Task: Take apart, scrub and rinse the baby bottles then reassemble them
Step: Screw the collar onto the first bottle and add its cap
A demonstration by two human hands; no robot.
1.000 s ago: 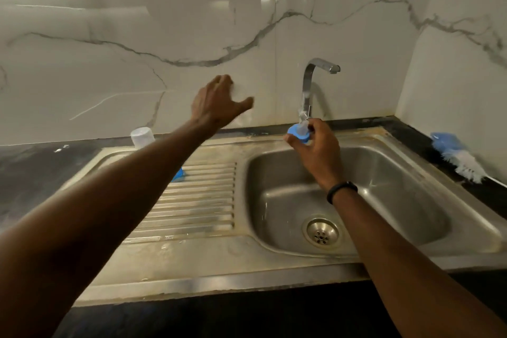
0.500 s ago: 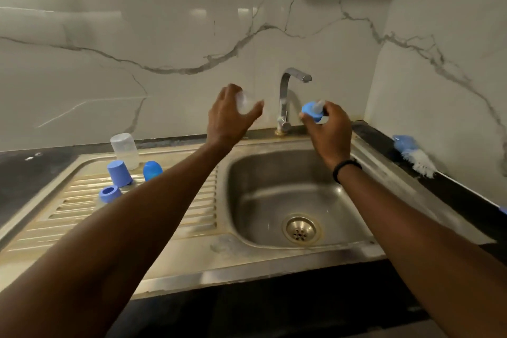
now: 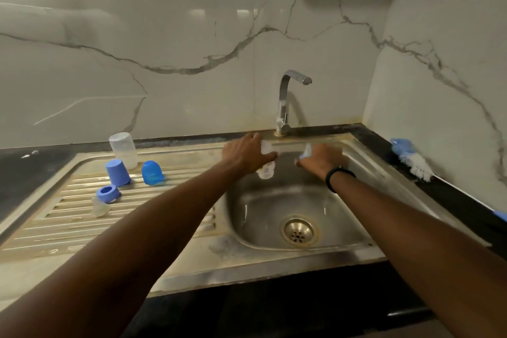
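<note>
My left hand (image 3: 244, 155) grips a clear baby bottle (image 3: 266, 170) over the back of the sink basin (image 3: 277, 208), its lower end showing below my fingers. To its right, my right hand (image 3: 322, 159) holds the blue collar with its teat (image 3: 306, 152), mostly hidden by my fingers. On the draining board (image 3: 76, 217) stand an upturned clear bottle (image 3: 123, 149), a blue cap (image 3: 118, 172) and a darker blue dome cap (image 3: 152, 172). A blue collar with a clear teat (image 3: 105, 199) lies in front of them.
The chrome tap (image 3: 286, 101) rises just behind my hands, with no water visible. A blue-handled bottle brush (image 3: 410, 159) lies on the dark counter at the right by the wall. The drain (image 3: 298, 228) sits in the basin's middle.
Both hands have dropped from tap height to just over the basin's back rim and come closer together. The view has tilted, so more of the draining board shows.
</note>
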